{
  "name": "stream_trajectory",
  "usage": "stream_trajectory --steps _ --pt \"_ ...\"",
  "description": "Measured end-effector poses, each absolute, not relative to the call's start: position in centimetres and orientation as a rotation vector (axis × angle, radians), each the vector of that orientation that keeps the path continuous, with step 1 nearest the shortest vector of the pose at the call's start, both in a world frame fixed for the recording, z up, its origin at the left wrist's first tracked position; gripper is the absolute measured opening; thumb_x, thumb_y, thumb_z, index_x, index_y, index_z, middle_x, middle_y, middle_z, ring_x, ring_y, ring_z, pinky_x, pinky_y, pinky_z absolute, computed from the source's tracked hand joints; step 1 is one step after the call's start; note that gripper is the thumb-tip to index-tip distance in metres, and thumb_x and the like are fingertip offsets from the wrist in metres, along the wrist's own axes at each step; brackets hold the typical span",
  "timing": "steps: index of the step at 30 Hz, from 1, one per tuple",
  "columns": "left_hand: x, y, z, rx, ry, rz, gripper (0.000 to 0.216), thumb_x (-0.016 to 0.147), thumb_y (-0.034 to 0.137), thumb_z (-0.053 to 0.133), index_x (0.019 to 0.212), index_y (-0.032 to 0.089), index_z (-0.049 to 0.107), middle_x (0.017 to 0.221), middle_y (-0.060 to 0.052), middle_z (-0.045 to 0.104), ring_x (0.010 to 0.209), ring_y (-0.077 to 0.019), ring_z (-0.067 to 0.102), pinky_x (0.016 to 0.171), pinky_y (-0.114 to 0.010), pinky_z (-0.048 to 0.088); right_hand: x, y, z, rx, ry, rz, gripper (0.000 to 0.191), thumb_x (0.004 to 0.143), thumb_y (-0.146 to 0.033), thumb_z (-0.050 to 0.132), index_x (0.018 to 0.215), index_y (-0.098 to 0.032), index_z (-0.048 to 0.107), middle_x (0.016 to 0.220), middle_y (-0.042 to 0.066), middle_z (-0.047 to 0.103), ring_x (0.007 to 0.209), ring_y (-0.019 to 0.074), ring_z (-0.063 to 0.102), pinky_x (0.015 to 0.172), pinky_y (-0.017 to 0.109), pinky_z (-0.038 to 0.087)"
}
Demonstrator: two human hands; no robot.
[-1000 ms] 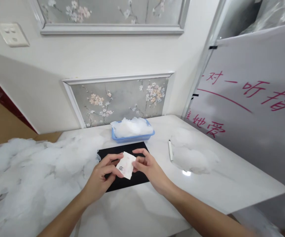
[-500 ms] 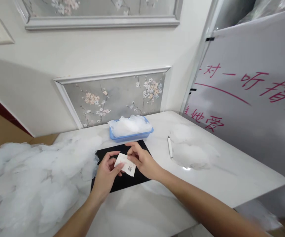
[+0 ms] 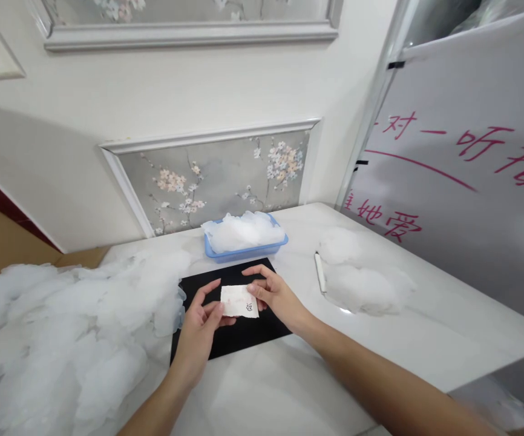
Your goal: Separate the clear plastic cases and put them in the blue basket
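Between my two hands is a small white piece of paper [image 3: 237, 301] with a dark handwritten mark near its right edge and faint reddish marks on it. My left hand [image 3: 203, 318] pinches its left edge, thumb on top and index finger raised. On the right side, my right hand [image 3: 273, 295] grips the paper's upper right corner between thumb and fingers. Both hands are above a black mat [image 3: 253, 339] lying on the table. Just beyond the mat stands a blue basket [image 3: 246, 253] heaped with thin white translucent pieces [image 3: 244, 232].
A big pile of white translucent pieces [image 3: 75, 327] covers the left of the white marbled table [image 3: 407, 345]. To the right lie a white marker [image 3: 320, 272] and smaller heaps of the same pieces [image 3: 371, 287]. A whiteboard [image 3: 461, 212] with red writing borders the right side.
The paper has turned to lie more level, and my right hand has moved from its top edge to its right corner. The view has shifted slightly.
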State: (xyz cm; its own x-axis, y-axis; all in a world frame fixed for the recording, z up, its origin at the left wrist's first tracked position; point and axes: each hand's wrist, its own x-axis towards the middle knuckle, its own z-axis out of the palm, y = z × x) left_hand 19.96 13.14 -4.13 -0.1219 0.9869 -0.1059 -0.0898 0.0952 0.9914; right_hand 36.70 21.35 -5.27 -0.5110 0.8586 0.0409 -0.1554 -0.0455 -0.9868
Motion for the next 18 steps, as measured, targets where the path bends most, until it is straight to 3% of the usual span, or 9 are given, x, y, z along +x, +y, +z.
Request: stream_trajectory --steps 7,12,14,16,18 --pt "19.7 13.4 -4.6 1.057 1.34 1.245 0.061 0.085 0.045 0.058 0.137 0.02 0.038 0.081 0.0 0.069 0.079 -0.0158 0.066 0.087 -0.036 0.051 37.0 21.5 -5.3 -0.788 -1.447 1.711 0.043 0.077 -0.049 0.066 0.103 -0.018 0.053 0.049 -0.011 0.044 0.032 0.0053 0.035 0.036 0.02 0.021" --pt "19.3 13.9 -4.9 1.091 1.344 1.239 0.065 0.082 0.049 0.061 0.136 0.018 0.039 0.085 -0.002 0.071 0.082 -0.018 0.067 0.089 -0.038 0.052 36.7 21.8 -6.0 -0.821 -1.366 1.806 0.044 0.071 -0.05 0.072 0.092 -0.015 0.058 0.051 -0.006 0.054 0.037 0.0089 0.05 0.035 0.018 0.028" --pt "19.2 14.2 -4.8 1.096 1.36 1.233 0.068 0.079 0.05 0.064 0.134 0.018 0.04 0.094 -0.005 0.072 0.086 -0.0202 0.068 0.09 -0.039 0.052 36.7 22.0 -5.8 -0.828 -1.308 1.817 0.045 0.065 -0.052 0.076 0.086 -0.015 0.059 0.062 0.0 0.063 0.053 0.0144 0.063 0.043 0.021 0.041" --pt "19.1 14.4 -4.6 1.099 1.368 1.246 0.069 0.075 0.052 0.067 0.13 0.018 0.043 0.1 -0.008 0.072 0.093 -0.0227 0.067 0.089 -0.039 0.053 37.4 22.6 -5.0 -0.792 -1.27 1.743 0.044 0.064 -0.051 0.077 0.083 -0.015 0.06 0.079 0.004 0.069 0.075 0.0188 0.069 0.062 0.028 0.053" --pt "18.8 14.7 -4.4 1.119 1.379 1.248 0.068 0.073 0.055 0.068 0.126 0.018 0.047 0.101 -0.009 0.072 0.094 -0.0241 0.067 0.086 -0.038 0.054 39.4 23.5 -3.7 -0.768 -1.333 1.524 0.037 0.069 -0.05 0.074 0.081 -0.017 0.061 0.096 0.006 0.07 0.09 0.0194 0.067 0.082 0.034 0.052"
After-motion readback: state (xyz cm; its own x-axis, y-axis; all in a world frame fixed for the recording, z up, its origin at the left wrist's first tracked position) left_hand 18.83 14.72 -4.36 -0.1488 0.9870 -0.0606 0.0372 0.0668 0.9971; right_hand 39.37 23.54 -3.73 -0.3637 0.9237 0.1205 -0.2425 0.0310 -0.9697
